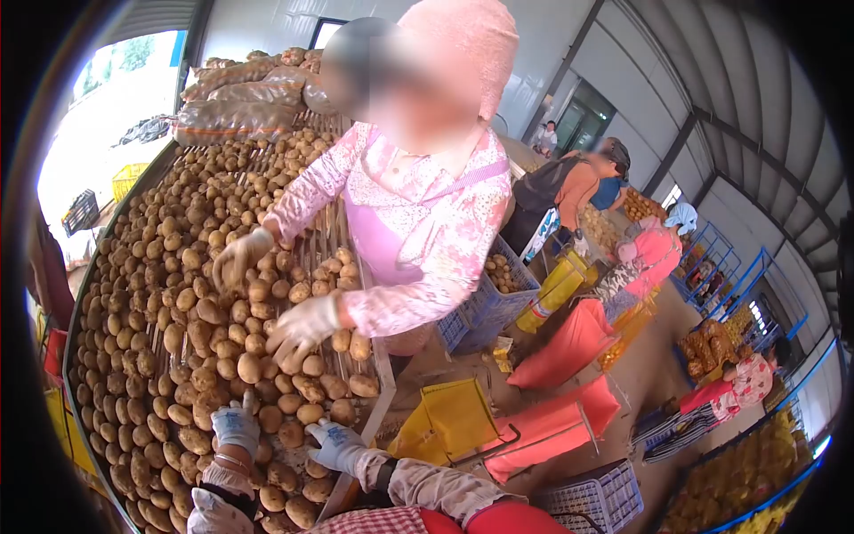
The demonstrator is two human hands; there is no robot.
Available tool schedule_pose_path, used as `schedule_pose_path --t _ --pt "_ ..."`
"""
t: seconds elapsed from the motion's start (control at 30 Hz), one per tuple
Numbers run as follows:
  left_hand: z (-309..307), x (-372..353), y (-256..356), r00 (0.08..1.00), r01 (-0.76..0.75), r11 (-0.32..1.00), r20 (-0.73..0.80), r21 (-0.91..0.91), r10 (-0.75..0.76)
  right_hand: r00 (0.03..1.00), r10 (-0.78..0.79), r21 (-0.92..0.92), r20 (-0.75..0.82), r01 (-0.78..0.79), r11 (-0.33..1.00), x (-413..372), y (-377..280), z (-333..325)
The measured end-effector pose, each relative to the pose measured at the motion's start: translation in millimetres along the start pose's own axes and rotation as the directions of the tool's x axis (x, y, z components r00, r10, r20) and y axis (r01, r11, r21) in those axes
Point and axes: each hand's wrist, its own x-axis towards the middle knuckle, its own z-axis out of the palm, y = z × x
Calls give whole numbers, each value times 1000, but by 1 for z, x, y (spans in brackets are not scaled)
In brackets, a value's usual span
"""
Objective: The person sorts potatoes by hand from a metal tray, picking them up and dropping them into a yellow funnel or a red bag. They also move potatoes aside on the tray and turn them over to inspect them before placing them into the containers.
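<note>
Potatoes (200, 378) cover a slatted sorting table (320, 236) in front of me. My left hand (236, 427), in a white and blue glove, lies low among them with its fingers stretched forward. My right hand (336, 447), gloved alike, is near the table's right edge, its fingers apart beside a few potatoes; neither hand lifts a potato. Across from me, a co-worker in a pink patterned top (427, 196) has two gloved hands over the potatoes, one glove (304, 329) just beyond my hands.
Filled sacks (236, 111) lie at the table's far end. To the right are a blue crate (498, 303) with potatoes, a yellow bag (449, 418), red sacks (556, 427) and a pale blue basket (596, 498). Other people work farther off.
</note>
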Motion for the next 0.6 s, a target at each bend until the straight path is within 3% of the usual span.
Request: schedule_pose_path --t 0.13,0.2,0.53,0.6 --pt "-5 2 -4 996 59 997 65 -53 -56 1000 -2 -18 -17 2 1000 -3 -3 -4" --pt "0 -5 -12 1000 -31 992 0 -122 31 1000 13 12 15 -13 1000 -4 -6 -9" --pt "6 -14 -25 999 -27 959 32 -283 38 996 -30 72 -79 36 997 -1 2 5" --pt "4 -15 -31 998 -66 929 -32 -364 58 970 -88 236 -225 141 961 2 11 11"
